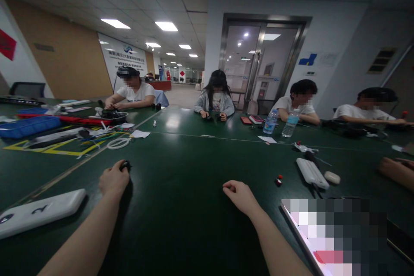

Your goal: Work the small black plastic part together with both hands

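Note:
My left hand rests on the dark green table, its fingers closed on a small black object. My right hand lies to the right of it, fingers curled, with nothing visible in them. Nearest that hand are a small red-and-black part and a white power bank, with a white oval object beside it. Left of my left hand lies a white slab marked 2. A pixelated screen device sits at the lower right.
Several co-workers sit along the table with objects in their hands. Another person's hand enters at the right edge. At the left are a blue tray, wires, a white cable coil and yellow tape. Water bottles stand farther off.

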Demonstrator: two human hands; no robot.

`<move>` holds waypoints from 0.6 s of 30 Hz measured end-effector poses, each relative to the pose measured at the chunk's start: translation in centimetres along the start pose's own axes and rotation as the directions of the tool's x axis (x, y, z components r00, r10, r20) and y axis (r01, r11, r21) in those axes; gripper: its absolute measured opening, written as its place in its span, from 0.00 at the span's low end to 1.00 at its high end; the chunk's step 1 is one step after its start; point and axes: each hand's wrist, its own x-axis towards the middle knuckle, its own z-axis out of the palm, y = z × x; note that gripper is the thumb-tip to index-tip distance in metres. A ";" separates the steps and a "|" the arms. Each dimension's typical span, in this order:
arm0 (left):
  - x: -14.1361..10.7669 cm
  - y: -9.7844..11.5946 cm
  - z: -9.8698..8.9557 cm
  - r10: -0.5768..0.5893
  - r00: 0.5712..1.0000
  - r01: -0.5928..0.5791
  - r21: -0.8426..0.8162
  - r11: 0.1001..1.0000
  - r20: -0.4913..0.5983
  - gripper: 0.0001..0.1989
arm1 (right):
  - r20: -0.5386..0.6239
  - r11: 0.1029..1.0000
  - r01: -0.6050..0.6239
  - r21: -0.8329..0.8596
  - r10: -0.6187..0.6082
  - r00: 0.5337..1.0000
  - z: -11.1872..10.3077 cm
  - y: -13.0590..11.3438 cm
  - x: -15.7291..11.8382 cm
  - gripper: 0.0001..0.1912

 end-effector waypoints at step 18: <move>0.2 -0.1 0.1 -0.040 0.999 0.037 0.093 0.995 0.033 0.22 | 0.028 1.000 -0.003 -0.004 0.004 1.000 -0.2 -0.4 -0.5 0.16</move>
